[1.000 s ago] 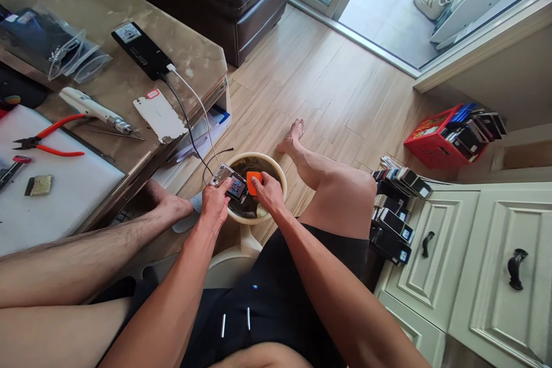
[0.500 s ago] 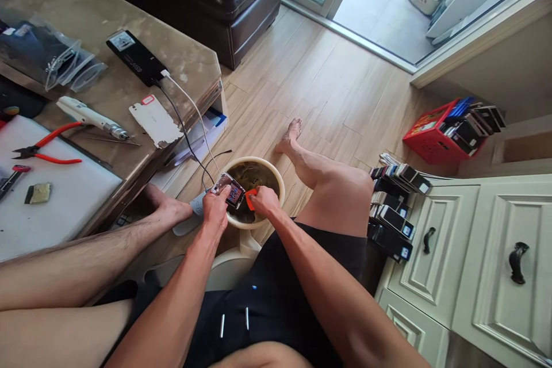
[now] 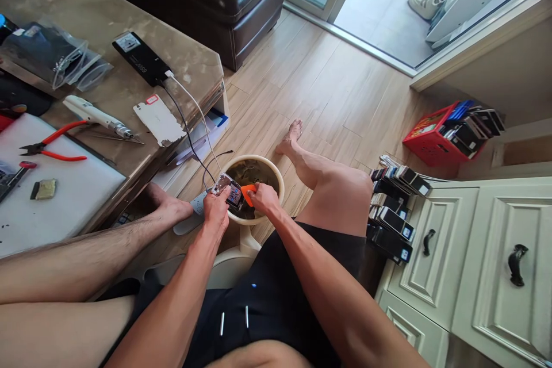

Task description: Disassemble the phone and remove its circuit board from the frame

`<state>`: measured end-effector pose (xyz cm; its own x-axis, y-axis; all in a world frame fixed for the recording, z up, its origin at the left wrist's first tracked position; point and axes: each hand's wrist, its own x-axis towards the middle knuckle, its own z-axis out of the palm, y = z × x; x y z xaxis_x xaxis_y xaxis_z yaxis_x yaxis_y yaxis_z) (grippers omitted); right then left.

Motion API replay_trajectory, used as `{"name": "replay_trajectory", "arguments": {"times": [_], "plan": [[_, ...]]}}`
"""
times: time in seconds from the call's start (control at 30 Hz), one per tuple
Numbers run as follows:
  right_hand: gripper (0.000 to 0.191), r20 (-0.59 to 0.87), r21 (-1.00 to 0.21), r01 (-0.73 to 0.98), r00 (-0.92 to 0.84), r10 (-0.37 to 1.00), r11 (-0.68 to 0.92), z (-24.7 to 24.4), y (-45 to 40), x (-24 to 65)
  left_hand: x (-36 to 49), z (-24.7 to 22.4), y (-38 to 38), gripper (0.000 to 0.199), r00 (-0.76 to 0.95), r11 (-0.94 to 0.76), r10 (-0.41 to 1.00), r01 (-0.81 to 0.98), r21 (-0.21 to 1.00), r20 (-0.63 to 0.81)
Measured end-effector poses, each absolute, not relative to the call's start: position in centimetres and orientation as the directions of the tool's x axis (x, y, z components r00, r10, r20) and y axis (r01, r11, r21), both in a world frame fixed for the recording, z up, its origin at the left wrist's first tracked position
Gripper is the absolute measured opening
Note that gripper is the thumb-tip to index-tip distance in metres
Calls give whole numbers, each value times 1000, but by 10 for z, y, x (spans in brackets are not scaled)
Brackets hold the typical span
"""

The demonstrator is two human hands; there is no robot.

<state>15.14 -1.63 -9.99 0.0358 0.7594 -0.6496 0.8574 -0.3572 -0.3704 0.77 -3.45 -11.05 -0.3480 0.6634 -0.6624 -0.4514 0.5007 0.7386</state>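
Observation:
My left hand [image 3: 216, 208] is closed around a smartphone [image 3: 235, 195], its thumb on the face and its small screen area lit. The casing looks speckled white and worn. A white cable [image 3: 194, 99] runs down from the table to the phone's upper edge. Between the fingers of my right hand [image 3: 265, 198] is a flat orange plastic scraper [image 3: 247, 191], its edge at the phone's right side; whether it touches is too small to tell. Both hands are above a cream waste bin [image 3: 281, 175] with dark scraps inside.
On the table at left lie a black power bank [image 3: 140, 57], a white pen-shaped tool [image 3: 92, 112], red-handled cutters [image 3: 56, 152], a white torn-edged plate [image 3: 159, 121] and plastic bags [image 3: 56, 57]. Phones stand stacked by the cabinet [image 3: 466, 201]. A red crate [image 3: 426, 135] holds more.
The orange scraper has turned slightly and shifted left along the phone's edge. Both hands keep their grip, and the view has shifted a little.

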Motion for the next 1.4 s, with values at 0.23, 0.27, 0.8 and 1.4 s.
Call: {"name": "replay_trajectory", "arguments": {"times": [0.23, 0.27, 0.8, 1.4], "plan": [[29, -623, -355, 892, -1, 782, -281, -94, -18, 157, 8, -111, -31, 12, -355, 510, 663, -429, 745, -659], [29, -604, -365, 895, -17, 797, -258, -91, -18, 157, 8, -112, -31, 12, -355, 513, 662, -426, 745, -660], [26, -544, -274, 960, -101, 833, -62, -102, -37, 152, 12, -103, -21, 11, -403, 523, 653, -373, 767, -641], [35, -411, -340, 939, -201, 889, 55, -89, -36, 143, 17, -110, -28, 17, -415, 545, 645, -340, 766, -642]]}}
